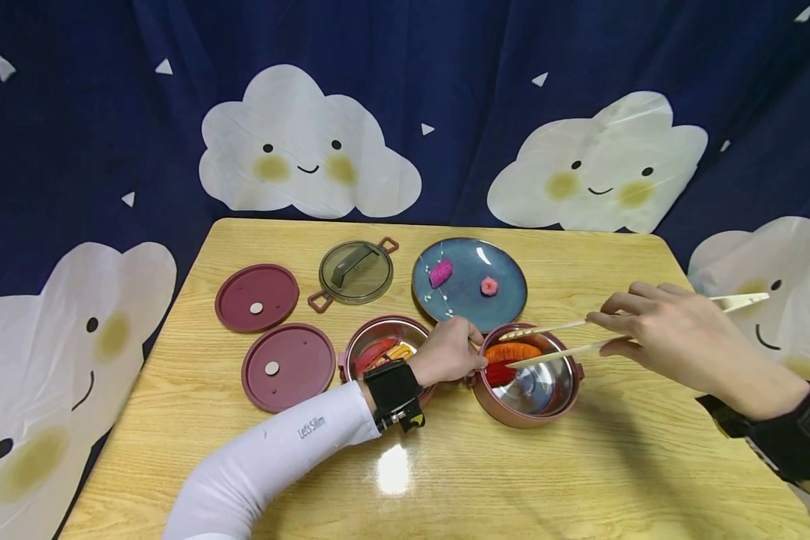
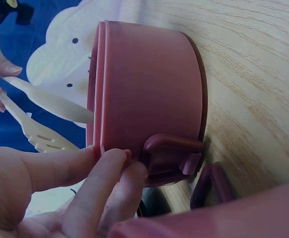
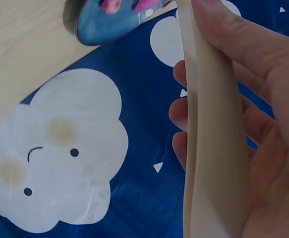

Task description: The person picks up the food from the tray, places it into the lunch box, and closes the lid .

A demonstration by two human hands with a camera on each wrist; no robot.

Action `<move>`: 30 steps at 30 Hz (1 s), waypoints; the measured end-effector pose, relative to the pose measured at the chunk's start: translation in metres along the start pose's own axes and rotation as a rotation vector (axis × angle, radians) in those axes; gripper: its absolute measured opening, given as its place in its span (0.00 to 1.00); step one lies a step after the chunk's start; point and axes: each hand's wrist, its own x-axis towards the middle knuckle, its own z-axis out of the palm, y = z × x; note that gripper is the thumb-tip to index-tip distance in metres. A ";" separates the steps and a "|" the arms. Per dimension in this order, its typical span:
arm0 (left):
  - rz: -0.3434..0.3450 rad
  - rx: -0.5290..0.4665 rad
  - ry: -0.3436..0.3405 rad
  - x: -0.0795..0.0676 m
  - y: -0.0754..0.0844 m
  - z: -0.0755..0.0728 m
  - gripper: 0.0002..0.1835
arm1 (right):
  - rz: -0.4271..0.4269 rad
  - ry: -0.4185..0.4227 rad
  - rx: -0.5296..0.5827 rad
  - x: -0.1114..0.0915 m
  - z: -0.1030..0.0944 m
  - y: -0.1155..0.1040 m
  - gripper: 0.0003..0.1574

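Observation:
My left hand pinches the left rim of a pink pot, thumb and fingers meeting there above the handle in the left wrist view. Inside lie an orange carrot-like piece and a red piece. With my right hand I grip pale tongs, thumb on one side and fingers on the other. Their arms stand apart, the tips reaching down into the pot beside the two pieces; whether they touch either cannot be told. One tip is slotted in the left wrist view.
A second pot with red and yellow pieces stands partly beneath my left forearm. Behind are a blue plate bearing a purple piece and a pink one, plus a glass lid. Two plum lids lie left.

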 end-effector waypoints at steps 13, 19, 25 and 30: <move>-0.002 0.006 -0.014 0.001 0.000 -0.001 0.16 | 0.021 0.010 -0.047 0.013 -0.006 0.025 0.55; -0.009 -0.001 -0.008 -0.001 0.000 -0.001 0.16 | 0.015 0.009 -0.009 0.023 0.003 0.036 0.52; -0.007 -0.003 -0.018 0.000 0.000 -0.001 0.17 | -0.008 0.018 -0.003 0.035 0.019 0.047 0.34; -0.002 0.011 -0.017 0.000 0.000 -0.002 0.17 | -0.013 -0.016 -0.025 0.046 0.033 0.055 0.24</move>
